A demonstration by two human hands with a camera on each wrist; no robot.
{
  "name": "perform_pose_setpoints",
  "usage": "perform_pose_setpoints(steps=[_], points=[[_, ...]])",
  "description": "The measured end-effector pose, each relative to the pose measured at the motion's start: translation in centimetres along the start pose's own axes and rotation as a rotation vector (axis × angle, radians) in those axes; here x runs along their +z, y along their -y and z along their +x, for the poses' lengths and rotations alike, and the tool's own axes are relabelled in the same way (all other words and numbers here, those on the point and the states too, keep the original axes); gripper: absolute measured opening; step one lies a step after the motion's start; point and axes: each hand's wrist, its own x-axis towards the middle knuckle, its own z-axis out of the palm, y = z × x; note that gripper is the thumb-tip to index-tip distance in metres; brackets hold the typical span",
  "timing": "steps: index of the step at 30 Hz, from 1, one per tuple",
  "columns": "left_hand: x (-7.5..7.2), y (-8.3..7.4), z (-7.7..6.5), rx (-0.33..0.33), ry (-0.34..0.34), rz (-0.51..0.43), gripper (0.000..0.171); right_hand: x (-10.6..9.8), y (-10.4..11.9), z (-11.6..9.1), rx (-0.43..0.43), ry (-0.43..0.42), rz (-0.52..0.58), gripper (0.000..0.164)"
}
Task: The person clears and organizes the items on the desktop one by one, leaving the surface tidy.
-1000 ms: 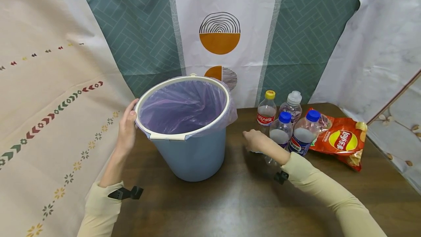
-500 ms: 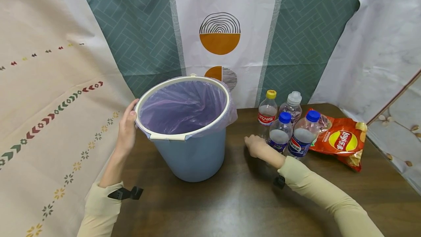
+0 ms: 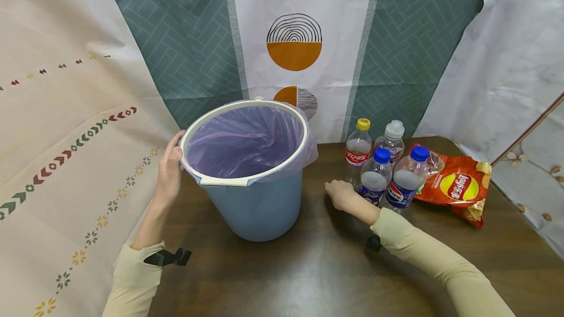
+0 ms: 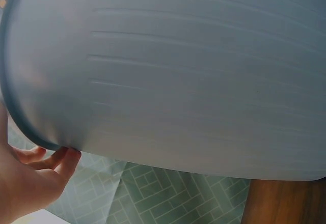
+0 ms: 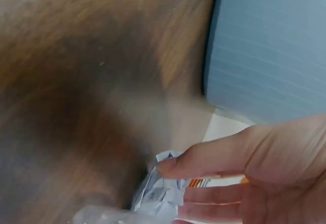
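Note:
My left hand point(image 3: 168, 175) grips the cream rim point(image 3: 189, 136) of a blue trash bin point(image 3: 264, 209), thumb on top and fingers against the outer wall in the left wrist view. A thin purple liner bag point(image 3: 238, 141) lines the bin. Right of the bin, my right hand point(image 3: 350, 199) is low over the table. The right wrist view shows its thumb and fingers pinching a crumpled white piece of printed paper point(image 5: 163, 191). Right beside this hand stand a Coke bottle point(image 3: 358, 148) with a yellow cap and a blue-capped bottle point(image 3: 375, 177).
A Pepsi bottle point(image 3: 401, 185) and a white-capped bottle point(image 3: 391, 141) stand with the others at the right. A red Lay's chip bag point(image 3: 460, 187) lies beyond them. The brown table point(image 3: 282, 278) reaches back to a patterned cloth point(image 3: 295, 57).
My right hand and forearm have come slightly down and toward me, showing more of the blue-capped bottles. The Coke bottle has shifted slightly right. My left hand stays on the rim.

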Motion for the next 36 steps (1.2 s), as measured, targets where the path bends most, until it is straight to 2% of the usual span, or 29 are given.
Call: perform_pose_setpoints(steps=[8,19,28,36], points=[[0.0,-0.1,-0.1,-0.009,-0.005,-0.003,0.049,-1.2,0.7,0.2,-0.055,-0.028,0.003,0.024],[-0.1,0.1,0.0,-0.01,0.007,-0.013,0.049,-3.5,0.6,-0.1,-0.165,-0.141,0.059,0.021],[0.0,0.1,0.0,-0.011,0.019,-0.016,0.05,-4.5,0.4,0.2,-0.173,-0.167,0.118,0.025],[-0.1,0.1,0.1,-0.002,0.004,-0.01,0.049,-5.6,0.4,0.0,-0.191,-0.242,0.157,0.025]])
